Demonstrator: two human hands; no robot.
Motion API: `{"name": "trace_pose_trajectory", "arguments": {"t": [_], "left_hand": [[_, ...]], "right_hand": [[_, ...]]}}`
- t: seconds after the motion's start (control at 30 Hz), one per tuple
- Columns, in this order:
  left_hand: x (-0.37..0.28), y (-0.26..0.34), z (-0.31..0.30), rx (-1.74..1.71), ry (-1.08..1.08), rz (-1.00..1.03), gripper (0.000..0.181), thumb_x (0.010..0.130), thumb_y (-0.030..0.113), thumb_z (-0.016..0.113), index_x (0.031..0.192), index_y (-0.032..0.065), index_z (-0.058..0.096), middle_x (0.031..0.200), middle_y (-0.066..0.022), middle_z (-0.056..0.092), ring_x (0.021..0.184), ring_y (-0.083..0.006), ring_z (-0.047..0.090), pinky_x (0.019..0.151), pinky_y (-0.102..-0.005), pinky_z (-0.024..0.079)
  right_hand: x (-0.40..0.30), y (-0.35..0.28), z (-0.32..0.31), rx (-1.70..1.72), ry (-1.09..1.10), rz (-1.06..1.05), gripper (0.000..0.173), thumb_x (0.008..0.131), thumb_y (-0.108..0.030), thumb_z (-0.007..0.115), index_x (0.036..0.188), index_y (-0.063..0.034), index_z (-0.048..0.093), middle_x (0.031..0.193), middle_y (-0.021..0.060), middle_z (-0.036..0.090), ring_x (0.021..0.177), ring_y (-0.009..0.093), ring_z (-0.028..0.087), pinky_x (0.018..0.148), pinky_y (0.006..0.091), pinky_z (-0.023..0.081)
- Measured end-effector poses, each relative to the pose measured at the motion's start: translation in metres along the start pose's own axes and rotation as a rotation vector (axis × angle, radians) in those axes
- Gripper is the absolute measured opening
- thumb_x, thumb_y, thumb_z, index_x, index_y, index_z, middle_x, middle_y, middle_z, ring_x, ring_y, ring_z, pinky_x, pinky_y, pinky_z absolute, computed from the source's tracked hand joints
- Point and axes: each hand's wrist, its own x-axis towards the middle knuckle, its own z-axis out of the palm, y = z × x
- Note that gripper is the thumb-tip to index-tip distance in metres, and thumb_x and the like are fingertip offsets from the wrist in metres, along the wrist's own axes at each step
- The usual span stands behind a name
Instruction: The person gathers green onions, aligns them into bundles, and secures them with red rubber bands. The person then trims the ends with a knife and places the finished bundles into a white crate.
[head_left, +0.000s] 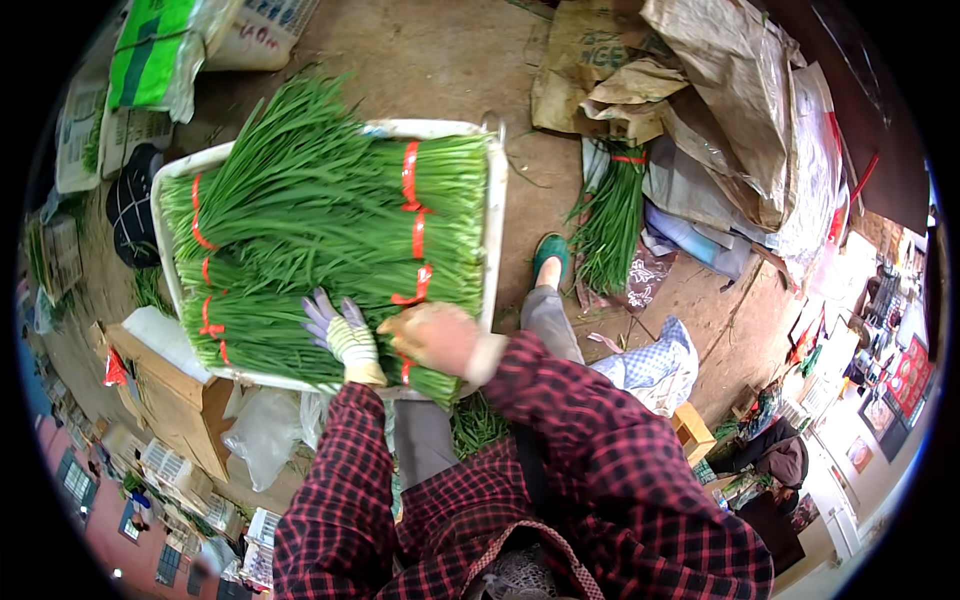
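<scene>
Bundles of garlic chives (307, 202), bound with red tape (409, 176), lie packed in a white plastic crate (493, 225) before me. Their pale cut ends face both sides and the green leaves overlap in the middle. My left hand (337, 330), in a purple-fingered glove with a striped cuff, rests palm down on the leaves near the crate's near side, fingers spread. To its right, my right hand (431, 337) is blurred over the taped stem ends of the nearest bundles. Its fingers look tan; whether they grip anything is unclear. One bundle (435, 386) overhangs the near rim.
Another taped chive bundle (611, 217) lies on the ground to the right, beside woven sacks (727, 97). A cardboard box (165, 382) and clear plastic bag (262, 435) sit at the left. Loose greens (476, 427) lie near my legs. A person (780, 454) bends at far right.
</scene>
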Motion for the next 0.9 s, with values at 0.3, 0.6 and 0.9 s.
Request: {"name": "trace_pose_trajectory", "arguments": {"t": [0.3,0.6,0.9], "left_hand": [[-0.029,0.067,0.013,-0.012,0.074,-0.036,0.067,0.09,0.042,0.047,0.143,0.008,0.025,0.15,-0.0148,0.021,0.137,-0.0438,0.011,0.108,-0.059,0.011],[-0.028,0.065,0.018,-0.309,0.121,0.04,0.065,0.093,0.037,0.045,0.141,-0.0017,0.025,0.149,-0.0193,0.021,0.139,-0.0362,0.01,0.112,-0.0433,0.005],[-0.034,0.072,0.015,-0.214,0.169,0.049,0.065,0.09,0.037,0.047,0.141,0.0021,0.027,0.146,-0.0207,0.025,0.137,-0.0406,0.013,0.111,-0.0482,0.008]], "right_hand": [[-0.19,0.478,-0.102,0.173,0.892,1.028,0.054,0.073,-0.03,0.071,0.115,0.0004,0.058,0.109,0.0193,0.063,0.103,0.028,0.059,0.089,0.0322,0.044],[-0.138,0.598,-0.112,0.302,0.765,1.123,0.125,0.05,-0.035,0.091,0.137,0.0099,0.013,0.132,0.0215,0.045,0.121,0.03,0.045,0.102,0.0311,0.034],[-0.17,0.535,-0.154,0.103,0.628,1.102,0.057,0.061,-0.04,0.075,0.094,0.0065,0.066,0.091,0.0199,0.068,0.084,0.028,0.066,0.077,0.0348,0.049]]}}
